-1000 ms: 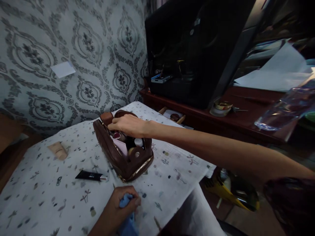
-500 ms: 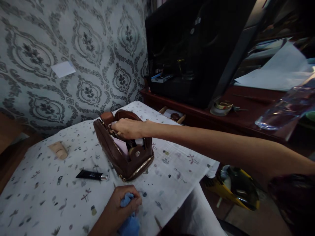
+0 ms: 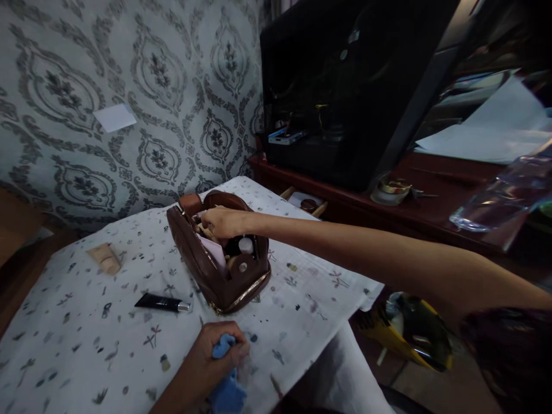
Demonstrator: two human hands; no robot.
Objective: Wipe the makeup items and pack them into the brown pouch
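A brown zippered toiletry bag (image 3: 219,282) stands unzipped on the cloth-covered table. From the right my right hand (image 3: 227,222) reaches into its top; the fingers are bent down among the contents, and what they grip is hidden. Inside the bag show a pale pink card-like piece (image 3: 213,253) and a white round cap (image 3: 245,245). My left hand (image 3: 222,352), closed around a crumpled blue cloth (image 3: 229,394), rests near the table's front. Left of the bag lie a black tube with a silver cap (image 3: 163,302) and a beige tube (image 3: 104,258).
White patterned cloth (image 3: 64,345) covers the table. Behind it are a dark television (image 3: 345,103) and a red-brown cabinet (image 3: 435,201) with an open drawer (image 3: 306,202). On the cabinet lie papers (image 3: 487,129) and a clear plastic bottle (image 3: 495,195). A yellow-black bag (image 3: 409,333) is below, right.
My right hand has shifted slightly within the bag, and more of the white cap shows. The left hand stays closed on the blue cloth. The view has moved slightly.
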